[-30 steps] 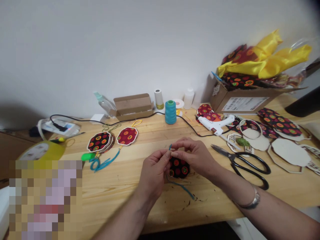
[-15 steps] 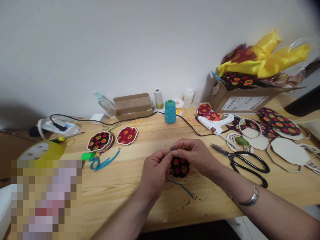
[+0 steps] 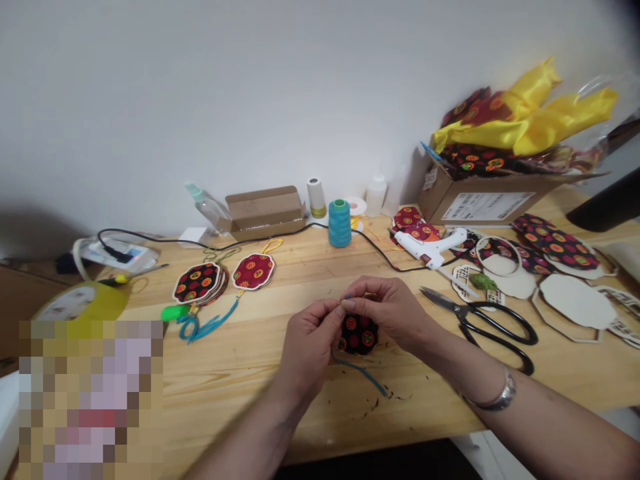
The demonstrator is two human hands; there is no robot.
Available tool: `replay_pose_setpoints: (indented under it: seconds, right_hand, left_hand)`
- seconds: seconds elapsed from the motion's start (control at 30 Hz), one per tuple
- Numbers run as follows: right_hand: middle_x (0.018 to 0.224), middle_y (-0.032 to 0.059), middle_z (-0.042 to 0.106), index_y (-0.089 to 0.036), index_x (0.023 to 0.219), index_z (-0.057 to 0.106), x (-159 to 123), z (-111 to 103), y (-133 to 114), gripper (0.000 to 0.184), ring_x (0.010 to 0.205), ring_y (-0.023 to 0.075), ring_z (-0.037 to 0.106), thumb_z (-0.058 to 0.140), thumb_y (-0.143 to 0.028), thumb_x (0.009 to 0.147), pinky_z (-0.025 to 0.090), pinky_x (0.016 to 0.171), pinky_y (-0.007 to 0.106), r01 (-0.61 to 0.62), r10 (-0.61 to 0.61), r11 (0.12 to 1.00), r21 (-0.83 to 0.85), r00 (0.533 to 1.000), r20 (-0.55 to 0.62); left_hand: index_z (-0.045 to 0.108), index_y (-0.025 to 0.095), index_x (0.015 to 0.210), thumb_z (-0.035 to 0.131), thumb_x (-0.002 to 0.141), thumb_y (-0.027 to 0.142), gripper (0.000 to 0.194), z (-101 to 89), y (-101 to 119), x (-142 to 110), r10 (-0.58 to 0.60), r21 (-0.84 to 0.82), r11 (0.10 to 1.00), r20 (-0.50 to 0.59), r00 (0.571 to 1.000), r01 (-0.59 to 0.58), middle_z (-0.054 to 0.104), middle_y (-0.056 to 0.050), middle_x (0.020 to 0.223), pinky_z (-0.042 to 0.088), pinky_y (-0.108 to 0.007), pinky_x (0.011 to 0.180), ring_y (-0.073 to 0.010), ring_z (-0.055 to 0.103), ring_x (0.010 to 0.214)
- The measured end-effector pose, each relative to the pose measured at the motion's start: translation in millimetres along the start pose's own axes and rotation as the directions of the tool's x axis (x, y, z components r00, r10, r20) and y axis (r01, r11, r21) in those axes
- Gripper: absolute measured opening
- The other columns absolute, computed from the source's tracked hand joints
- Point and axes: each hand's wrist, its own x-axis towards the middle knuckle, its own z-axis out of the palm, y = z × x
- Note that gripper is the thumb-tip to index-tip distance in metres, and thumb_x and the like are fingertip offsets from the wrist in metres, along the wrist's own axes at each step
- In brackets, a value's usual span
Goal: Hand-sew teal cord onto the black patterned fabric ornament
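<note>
My left hand [image 3: 317, 340] and my right hand [image 3: 383, 310] meet fingertip to fingertip over the table. Both are closed in a pinch at the upper edge of a black pendant [image 3: 359, 335] covered in patterned fabric with red and orange rounds. A bit of blue cord [image 3: 349, 296] shows at the fingertips; the fingers hide how it joins the pendant. From the pendant's lower left a blue tassel [image 3: 367, 377] trails onto the wood. Large black-handled scissors [image 3: 465, 310] lie open beside my right forearm, which wears a silver bracelet [image 3: 505, 392].
Finished-looking pendants [image 3: 254, 271] and a black stack [image 3: 196, 283] lie left. A teal thread cone [image 3: 340, 223] stands behind my hands. Right are a white glue gun [image 3: 433, 248], wooden shapes [image 3: 577, 301] and a carton [image 3: 487, 200] of fabric. A black cable [image 3: 373, 247] crosses behind.
The view has shifted very slightly. Both hands keep their pinch at the pendant's top edge, with hardly any visible movement.
</note>
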Motion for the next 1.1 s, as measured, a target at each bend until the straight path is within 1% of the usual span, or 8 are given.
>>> replay_pose_setpoints:
  seconds: [0.4,0.57,0.67,0.73,0.87,0.97,1.03,1.1]
  right_hand:
    - [0.054,-0.0041,0.054,-0.015,0.062,0.058,0,-2,-5,0.014,0.052,0.009,0.048,0.066,-0.027,0.066,0.039,0.053,0.023,-0.007,0.005,0.997,0.076,1.0,0.028]
    - [0.055,-0.0042,0.053,-0.013,0.066,0.06,1,-5,-7,0.015,0.05,0.0061,0.044,0.067,-0.026,0.066,0.036,0.05,0.02,0.048,-0.041,0.995,0.088,0.996,-0.075]
    - [0.045,-0.0066,0.046,-0.014,0.074,0.06,0,-7,-8,0.017,0.041,0.0047,0.038,0.061,-0.031,0.073,0.029,0.042,0.018,0.039,-0.043,0.98,0.197,0.999,0.016]
    - [0.048,-0.0048,0.051,-0.015,0.073,0.057,-1,-8,-9,0.018,0.041,0.0053,0.042,0.06,-0.032,0.075,0.029,0.04,0.018,0.036,-0.058,0.956,0.29,0.996,0.067]
    - [0.064,-0.0015,0.06,-0.017,0.069,0.05,0,-13,-12,0.019,0.049,0.0072,0.051,0.065,-0.028,0.071,0.035,0.042,0.019,0.122,-0.134,0.899,0.421,0.991,-0.002]
    - [0.066,-0.0017,0.059,-0.018,0.07,0.051,2,-17,-16,0.014,0.052,0.0071,0.051,0.063,-0.025,0.073,0.037,0.045,0.02,0.229,-0.217,0.879,0.419,0.973,-0.078]
    - [0.067,-0.0014,0.058,-0.018,0.071,0.052,3,-21,-18,0.012,0.054,0.0075,0.051,0.06,-0.025,0.076,0.038,0.047,0.021,0.302,-0.27,0.881,0.364,0.953,-0.139]
    - [0.067,-0.0013,0.058,-0.019,0.072,0.053,3,-23,-19,0.01,0.055,0.0082,0.051,0.058,-0.025,0.078,0.04,0.049,0.022,0.36,-0.313,0.888,0.286,0.929,-0.196]
  left_hand:
    - [0.067,0.017,0.082,0.056,0.079,0.031,0.018,0.4,2,-2,0.081,0.084,0.993,0.072,0.994,-0.087,0.056,0.0,0.067,0.036,-0.021,0.057,-0.0106,0.046,0.061]
    - [0.069,0.017,0.08,0.058,0.077,0.031,0.018,0.5,5,-2,0.096,0.148,0.983,0.07,0.993,-0.105,0.054,0.0,0.064,0.035,-0.021,0.057,-0.0111,0.045,0.061]
    - [0.071,0.017,0.078,0.061,0.074,0.029,0.017,0.6,7,-1,0.11,0.18,0.976,0.06,0.992,-0.119,0.057,-0.001,0.065,0.035,-0.022,0.059,-0.0125,0.047,0.063]
    - [0.071,0.018,0.078,0.06,0.074,0.028,0.016,0.7,8,-2,0.131,0.213,0.967,0.054,0.99,-0.139,0.06,-0.001,0.066,0.036,-0.022,0.061,-0.0133,0.048,0.065]
    - [0.071,0.019,0.076,0.059,0.075,0.027,0.014,0.0,8,-1,0.194,0.309,0.931,0.03,0.981,-0.193,0.061,-0.002,0.069,0.039,-0.025,0.069,-0.0159,0.052,0.071]
    - [0.071,0.02,0.079,0.059,0.075,0.025,0.013,-1.2,7,0,0.28,0.384,0.889,-0.03,0.96,-0.248,0.063,-0.006,0.089,0.039,-0.028,0.079,-0.0194,0.054,0.087]
    - [0.069,0.023,0.09,0.061,0.074,0.024,0.019,-1.9,8,0,0.375,0.41,0.863,-0.133,0.917,-0.293,0.056,-0.007,0.114,0.037,-0.029,0.083,-0.0208,0.049,0.102]
    - [0.067,0.025,0.099,0.063,0.072,0.024,0.027,-2.0,10,-2,0.448,0.392,0.855,-0.231,0.864,-0.339,0.051,-0.005,0.123,0.037,-0.027,0.081,-0.0199,0.048,0.105]
